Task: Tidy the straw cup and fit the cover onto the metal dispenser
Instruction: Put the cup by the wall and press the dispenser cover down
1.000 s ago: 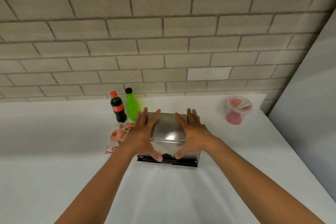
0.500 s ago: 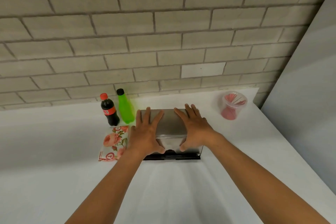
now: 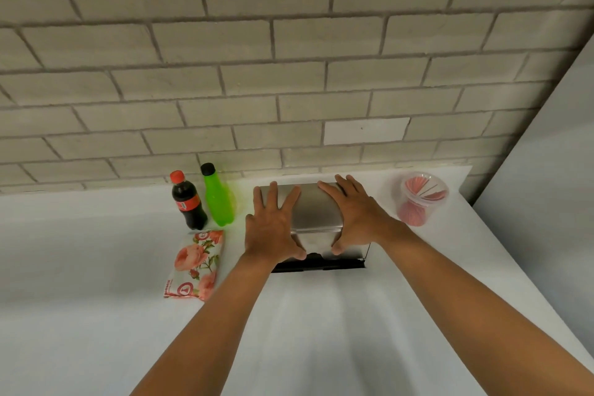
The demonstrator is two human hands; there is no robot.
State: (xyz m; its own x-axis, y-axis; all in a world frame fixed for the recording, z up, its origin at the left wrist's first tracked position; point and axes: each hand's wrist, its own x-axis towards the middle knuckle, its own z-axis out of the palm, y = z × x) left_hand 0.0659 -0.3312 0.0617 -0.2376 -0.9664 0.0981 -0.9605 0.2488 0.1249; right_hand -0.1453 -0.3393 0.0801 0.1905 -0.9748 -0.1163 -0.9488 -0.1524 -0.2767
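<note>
The metal dispenser stands on the white counter near the brick wall, its black base (image 3: 321,264) showing at the front. A brushed steel cover (image 3: 316,210) lies on top of it. My left hand (image 3: 273,228) presses flat on the cover's left side, thumb hooked under the front edge. My right hand (image 3: 356,214) grips the right side the same way. White napkin paper shows between my thumbs. The straw cup (image 3: 419,198), clear plastic with red-and-white straws, stands upright to the right, apart from both hands.
A cola bottle (image 3: 187,202) and a green bottle (image 3: 217,198) stand left of the dispenser by the wall. A floral napkin pack (image 3: 194,264) lies in front of them. A grey panel (image 3: 546,202) bounds the counter (image 3: 305,331) on the right.
Both hands have slid slightly further back over the cover and pressed it lower onto the dispenser; less of the front opening shows. The camera has tilted a little.
</note>
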